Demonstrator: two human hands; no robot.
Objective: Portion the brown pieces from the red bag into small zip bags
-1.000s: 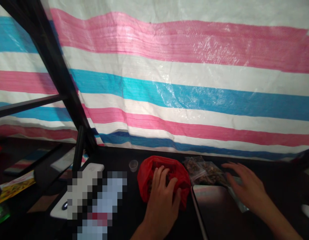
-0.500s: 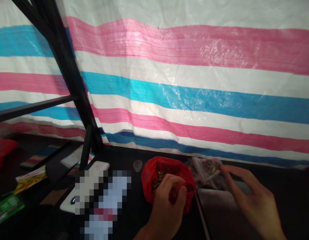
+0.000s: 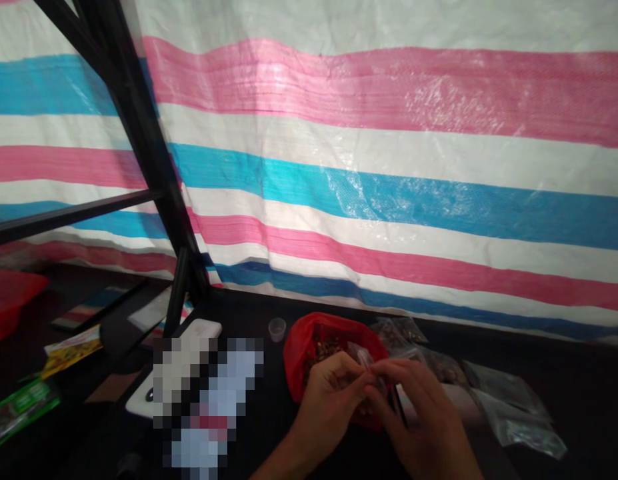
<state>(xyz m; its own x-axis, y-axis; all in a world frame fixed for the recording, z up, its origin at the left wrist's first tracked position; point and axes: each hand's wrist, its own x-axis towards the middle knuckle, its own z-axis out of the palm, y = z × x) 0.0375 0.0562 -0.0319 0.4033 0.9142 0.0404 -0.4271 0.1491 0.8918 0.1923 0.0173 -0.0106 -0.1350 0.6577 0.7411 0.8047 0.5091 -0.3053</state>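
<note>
My left hand (image 3: 329, 395) and my right hand (image 3: 425, 415) meet at the fingertips over a red plastic bag (image 3: 295, 353). Between them they pinch a small clear plastic bag (image 3: 361, 355), mostly covered by the fingers. The red bag is open at the top and holds many small brownish-gold pieces (image 3: 325, 348), too small to name. Just behind my right hand lie filled clear bags (image 3: 396, 333). To the right of that hand, flat clear bags (image 3: 519, 403) rest on the dark table.
A small clear cup (image 3: 277, 329) stands left of the red bag. Further left are a white device (image 3: 207, 328), partly blurred, and a blurred pale packet (image 3: 239, 380). Yellow (image 3: 73, 352) and green packets (image 3: 31, 408) lie beyond a black frame post (image 3: 149, 147). A striped sheet (image 3: 389, 153) hangs behind.
My right hand has moved left from the filled clear bags to meet my left hand. A small clear bag is now between their fingers, and the flat bags at right are uncovered.
</note>
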